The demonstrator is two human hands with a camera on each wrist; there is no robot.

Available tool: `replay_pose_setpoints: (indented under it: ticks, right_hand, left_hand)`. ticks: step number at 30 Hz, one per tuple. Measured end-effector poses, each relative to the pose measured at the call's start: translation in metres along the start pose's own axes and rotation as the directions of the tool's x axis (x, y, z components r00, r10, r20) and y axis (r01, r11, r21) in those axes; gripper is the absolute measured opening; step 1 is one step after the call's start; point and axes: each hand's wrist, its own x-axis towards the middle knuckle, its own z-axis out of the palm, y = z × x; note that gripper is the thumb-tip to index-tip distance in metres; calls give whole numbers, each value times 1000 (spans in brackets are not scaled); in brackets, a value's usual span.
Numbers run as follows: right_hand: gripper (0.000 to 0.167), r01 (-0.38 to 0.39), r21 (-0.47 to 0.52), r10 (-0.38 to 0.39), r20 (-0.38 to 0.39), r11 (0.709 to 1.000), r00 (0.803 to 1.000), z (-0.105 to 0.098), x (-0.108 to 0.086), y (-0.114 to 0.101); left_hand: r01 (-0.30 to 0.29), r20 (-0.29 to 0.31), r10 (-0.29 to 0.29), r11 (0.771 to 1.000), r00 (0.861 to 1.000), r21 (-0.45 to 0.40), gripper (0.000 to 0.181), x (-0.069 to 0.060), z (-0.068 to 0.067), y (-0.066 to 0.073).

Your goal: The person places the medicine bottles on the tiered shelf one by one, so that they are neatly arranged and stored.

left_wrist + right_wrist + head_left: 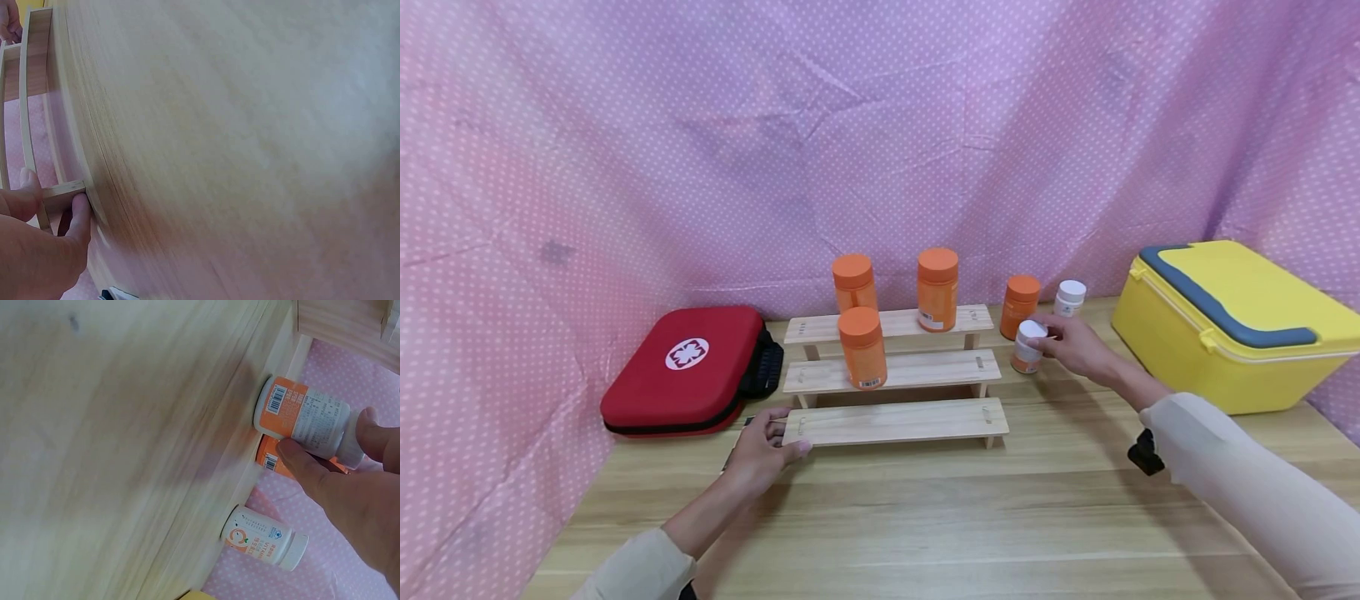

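My right hand (1078, 348) pinches a white-capped pill bottle (1027, 356) with a white and orange label, upright on the table to the right of a three-tier wooden rack (895, 421). In the right wrist view, thumb and fingers are on the cap and upper side of this bottle (303, 415). My left hand (756, 454) grips the left end of the rack's lowest tier, thumb above; the left wrist view shows a finger against its support leg (65, 190). One orange bottle (863, 354) stands on the middle tier. The top tier bears an orange bottle (853, 282) at left and another orange bottle (937, 292) at right.
Behind the held bottle stand an orange-capped bottle (1019, 307) and a small white bottle (1069, 298). A red first-aid case (688, 367) lies left of the rack. At the right is a yellow box (1210, 350) with a grey handle. A pink dotted curtain (880, 150) hangs behind.
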Motion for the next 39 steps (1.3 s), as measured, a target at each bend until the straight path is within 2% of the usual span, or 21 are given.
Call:
replay_pose_setpoints:
  ticks: [5,10,15,22,28,39]
  right_hand:
    - [34,28,14,-28,-15,1000,999,0,-5,-3]
    - [36,52,-57,-54,-33,997,998,-8,-17,-13]
    - [39,61,-84,-64,-33,995,997,-18,-29,-24]
    - [45,89,-57,-91,-37,994,995,-29,-45,-30]
    - [42,103,-38,-104,-32,994,994,-39,-56,-39]
    - [44,113,-8,-113,-6,994,994,-48,-64,-65]
  left_hand:
    - [2,0,-2,1000,1000,-5,58,1,1,-1]
    - [2,7,-2,1000,1000,3,60,0,1,-1]
    - [4,9,-4,1000,1000,12,61,0,0,1]
    - [6,8,-6,1000,1000,16,61,0,0,1]
    - [12,1,-12,1000,1000,20,61,0,0,2]
    - [14,-5,-14,1000,1000,22,62,1,0,1]
